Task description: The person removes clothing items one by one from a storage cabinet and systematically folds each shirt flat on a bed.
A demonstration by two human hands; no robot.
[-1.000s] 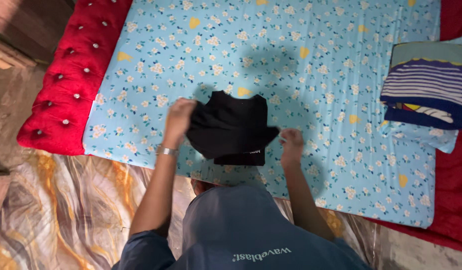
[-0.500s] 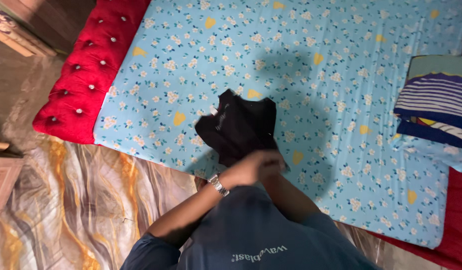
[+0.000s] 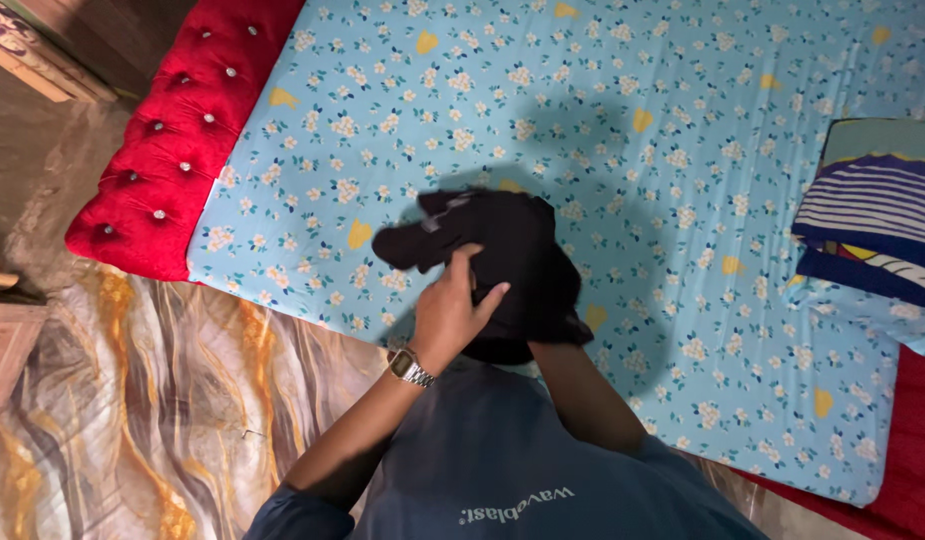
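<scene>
**Black garment bundled over a flowered bed**

A bed sheet [image 3: 632, 130], light blue with small flowers, covers most of the view, with a red tufted cushion [image 3: 172, 140] along its edge. A stack of folded striped clothes [image 3: 872, 215] rests at the far side of the sheet. A black garment [image 3: 522, 250] hangs bunched above the near edge. The left hand [image 3: 447, 310], wearing a metal watch [image 3: 410, 367], presses open fingers against the garment. The right hand is hidden beneath the cloth; its grip cannot be told.
</scene>
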